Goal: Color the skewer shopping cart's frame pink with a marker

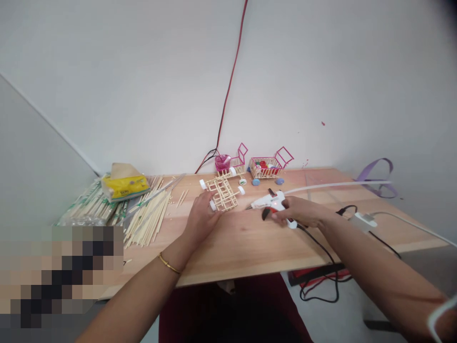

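A small cart made of wooden sticks [225, 191] with white cap wheels lies tipped on the table. My left hand [202, 216] closes on its near left side, by one white wheel; part of the grip is hidden. In my right hand [300, 210] is a white glue gun [267, 201], its nozzle pointing left toward the stick cart but apart from it. A long clear glue stick [339, 185] reaches out from the back of the gun, and a small red light shows on its body.
Behind stand a pink-trimmed cart [266, 167] with colourful contents and a pink container [223, 163]. Loose sticks [152, 216], stick bundles [85, 202] and a yellow packet [125, 185] lie left. At right are a purple ribbon [383, 188], a power adapter [362, 221] and cables [321, 245].
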The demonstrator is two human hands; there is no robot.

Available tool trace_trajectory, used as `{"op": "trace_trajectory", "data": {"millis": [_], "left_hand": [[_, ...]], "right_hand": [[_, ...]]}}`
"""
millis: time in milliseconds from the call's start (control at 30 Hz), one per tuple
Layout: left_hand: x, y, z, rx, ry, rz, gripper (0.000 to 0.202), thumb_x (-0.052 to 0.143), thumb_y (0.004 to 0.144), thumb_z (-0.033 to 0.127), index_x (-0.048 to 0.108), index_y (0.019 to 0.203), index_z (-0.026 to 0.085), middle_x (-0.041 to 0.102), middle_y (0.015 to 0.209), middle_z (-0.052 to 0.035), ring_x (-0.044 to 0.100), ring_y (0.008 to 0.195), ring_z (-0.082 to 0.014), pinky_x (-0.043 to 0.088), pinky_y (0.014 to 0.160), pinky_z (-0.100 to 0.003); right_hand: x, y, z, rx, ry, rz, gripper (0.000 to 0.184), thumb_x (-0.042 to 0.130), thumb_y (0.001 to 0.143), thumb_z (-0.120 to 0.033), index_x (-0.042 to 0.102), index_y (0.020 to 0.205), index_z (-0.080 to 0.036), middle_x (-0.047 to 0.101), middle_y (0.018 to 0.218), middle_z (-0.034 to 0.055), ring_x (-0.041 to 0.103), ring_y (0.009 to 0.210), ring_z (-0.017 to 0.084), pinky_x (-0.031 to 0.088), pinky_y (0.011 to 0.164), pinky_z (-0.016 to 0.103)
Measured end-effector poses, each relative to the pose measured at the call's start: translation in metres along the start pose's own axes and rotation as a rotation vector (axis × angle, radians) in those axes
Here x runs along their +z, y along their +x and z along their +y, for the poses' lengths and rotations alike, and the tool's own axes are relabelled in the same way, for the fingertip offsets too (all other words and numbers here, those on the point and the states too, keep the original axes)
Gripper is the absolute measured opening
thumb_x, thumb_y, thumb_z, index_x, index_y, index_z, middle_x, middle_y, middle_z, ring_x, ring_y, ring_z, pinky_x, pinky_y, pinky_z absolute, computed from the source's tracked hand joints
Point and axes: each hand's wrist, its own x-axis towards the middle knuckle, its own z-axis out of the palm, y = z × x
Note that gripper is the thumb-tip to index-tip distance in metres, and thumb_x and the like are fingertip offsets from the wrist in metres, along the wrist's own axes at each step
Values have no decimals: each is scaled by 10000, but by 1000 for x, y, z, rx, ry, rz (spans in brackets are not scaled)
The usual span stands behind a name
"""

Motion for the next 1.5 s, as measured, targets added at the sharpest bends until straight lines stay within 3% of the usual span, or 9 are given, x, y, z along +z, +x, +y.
{"op": "trace_trajectory", "data": {"millis": [167, 267, 367, 533, 600, 767, 967, 1200, 1500], "left_hand": [[-1, 0, 2, 1, 11, -10, 496, 631, 792, 213, 463, 1258, 181, 581, 1247, -137, 533, 1197, -271, 515, 896, -430], [-1, 0, 1, 2, 16, 2, 475, 630, 798, 217, 470, 1244, 175, 588, 1230, -136, 538, 1180, -272, 513, 896, -429], [-2, 1, 0, 3, 39, 14, 481, 648, 783, 203, 472, 1230, 172, 601, 1208, -135, 549, 1157, -275, 507, 898, -430], [-6, 5, 6, 36, 140, 27, 452, 654, 792, 214, 490, 1213, 190, 629, 1166, -116, 576, 1103, -274, 482, 929, -451], [-8, 7, 11, 64, 175, 26, 418, 647, 804, 223, 504, 1194, 186, 637, 1149, -112, 578, 1082, -271, 473, 939, -453], [-5, 10, 18, 84, 224, 11, 403, 643, 788, 169, 513, 1169, 165, 641, 1122, -112, 568, 1055, -269, 476, 933, -443], [2, 5, 10, 135, 184, 81, 347, 622, 805, 163, 511, 1133, 164, 645, 1065, -111, 576, 999, -254, 497, 882, -423], [4, 7, 6, 85, 154, 65, 295, 639, 799, 151, 527, 1071, 173, 639, 1006, -87, 569, 945, -231, 502, 826, -384], [3, 10, 7, 87, 113, 76, 162, 656, 816, 177, 566, 950, 184, 643, 958, -70, 581, 936, -210, 499, 839, -366]], "right_hand": [[-29, 15, 25, 83, -77, 95, 363, 766, 600, -475, 626, 743, -171, 624, 618, 11, 529, 533, 139, 402, 523, 269], [-39, 24, 31, 143, -475, 248, 425, 725, 599, -578, 587, 637, -177, 624, 587, 36, 554, 548, 170, 368, 512, 273], [-42, 29, 31, 159, -893, 383, 461, 623, 700, -616, 521, 552, -191, 599, 549, 52, 543, 542, 182, 310, 505, 280], [-29, 14, 19, 106, -1071, 511, 375, 583, 783, -536, 573, 659, -183, 642, 640, 93, 568, 592, 211, 292, 515, 284], [-18, 7, 8, 12, -1022, 591, 318, 569, 813, -487, 614, 718, -186, 656, 675, 86, 575, 611, 206, 305, 525, 280], [28, 14, -20, -380, -603, 429, 274, 541, 857, -430, 656, 752, -205, 663, 708, 27, 580, 636, 163, 400, 599, 270], [72, 47, -26, -372, -349, 345, 170, 586, 836, -347, 641, 878, -192, 694, 821, 31, 611, 672, 152, 460, 626, 274], [82, 70, -7, -474, -216, 334, 166, 568, 862, -321, 660, 920, -195, 673, 737, 3, 580, 624, 132, 437, 594, 252], [87, 76, -4, -567, -301, 345, 107, 577, 864, -235, 668, 841, -183, 671, 761, 21, 580, 678, 143, 421, 633, 261]]}}
